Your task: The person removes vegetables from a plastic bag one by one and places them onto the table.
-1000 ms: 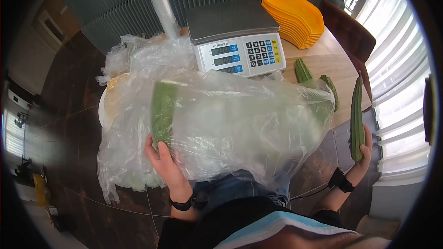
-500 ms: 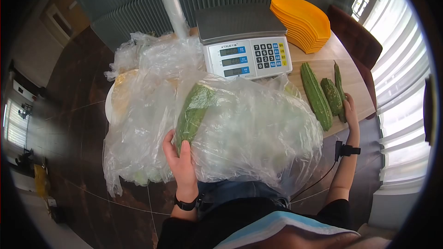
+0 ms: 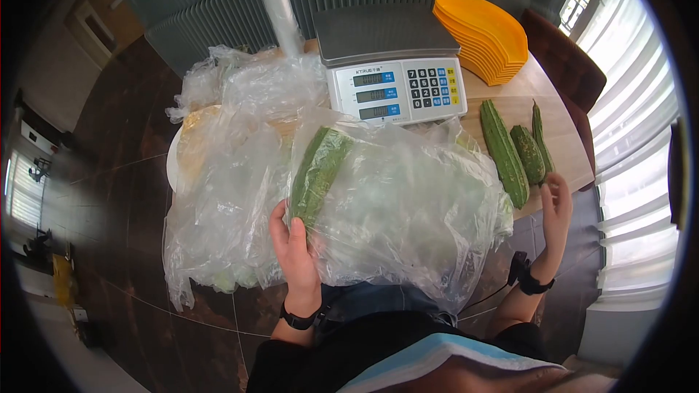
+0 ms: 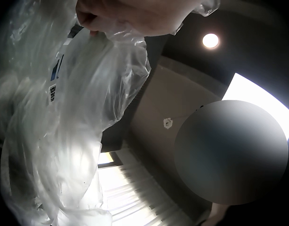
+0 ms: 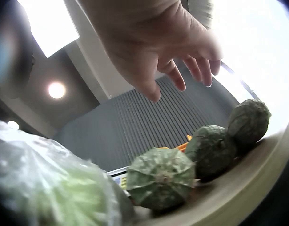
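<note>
My left hand (image 3: 297,256) grips the lower end of a green ridged gourd (image 3: 319,175), with clear plastic bag film around it. The big clear bag (image 3: 408,211) spreads to the right of that gourd. Three more ridged gourds lie side by side at the table's right: a long one (image 3: 504,154), a short one (image 3: 528,153) and a thin one (image 3: 539,131). Just below them is my right hand (image 3: 556,218), holding nothing. In the right wrist view, the right hand (image 5: 158,47) hangs above the gourd ends (image 5: 161,179) with fingers spread.
A digital scale (image 3: 397,87) stands at the back of the table (image 3: 571,153), with stacked orange trays (image 3: 488,36) at its right. A plastic roll (image 3: 278,7) stands upright behind more bagged items (image 3: 240,94). At the left, a white plate edge (image 3: 172,164) shows.
My right hand has set the thin gourd down beside the others, let go and drawn back toward me. The left hand and its gourd have moved a little right, and the bag has shifted.
</note>
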`<action>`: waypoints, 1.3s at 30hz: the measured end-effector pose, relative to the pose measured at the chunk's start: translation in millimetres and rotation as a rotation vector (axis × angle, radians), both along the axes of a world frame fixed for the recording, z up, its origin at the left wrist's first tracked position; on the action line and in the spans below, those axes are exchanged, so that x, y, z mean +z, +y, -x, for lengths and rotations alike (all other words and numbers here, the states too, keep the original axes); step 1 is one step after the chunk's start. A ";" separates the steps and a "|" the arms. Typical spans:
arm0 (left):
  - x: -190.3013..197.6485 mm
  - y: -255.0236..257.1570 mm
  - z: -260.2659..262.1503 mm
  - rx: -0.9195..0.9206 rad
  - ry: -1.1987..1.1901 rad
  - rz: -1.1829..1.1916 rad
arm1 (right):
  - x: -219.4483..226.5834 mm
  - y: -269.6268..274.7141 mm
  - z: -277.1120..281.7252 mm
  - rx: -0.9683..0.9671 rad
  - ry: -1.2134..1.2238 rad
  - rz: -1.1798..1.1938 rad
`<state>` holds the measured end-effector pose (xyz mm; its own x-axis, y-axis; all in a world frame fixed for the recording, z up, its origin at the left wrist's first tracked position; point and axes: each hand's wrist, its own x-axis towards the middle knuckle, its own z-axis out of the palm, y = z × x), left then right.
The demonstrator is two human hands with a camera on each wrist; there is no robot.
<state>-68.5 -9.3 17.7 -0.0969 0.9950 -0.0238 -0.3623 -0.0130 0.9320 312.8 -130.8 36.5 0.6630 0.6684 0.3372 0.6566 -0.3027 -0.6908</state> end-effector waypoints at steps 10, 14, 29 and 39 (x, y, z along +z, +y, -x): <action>-7.6 2.2 1.2 0.020 -0.057 -0.040 | -23.1 6.5 118.5 0.890 1.080 0.226; -1.0 -4.1 -1.0 0.043 -0.077 -0.036 | -24.2 15.5 132.1 0.747 1.104 -0.045; -9.8 -23.9 -9.2 -0.222 -0.036 -0.143 | -22.7 55.1 173.1 0.656 1.900 -0.111; -3.4 -25.4 -11.1 -0.366 0.448 -0.366 | -25.5 67.1 208.0 0.775 1.638 -0.209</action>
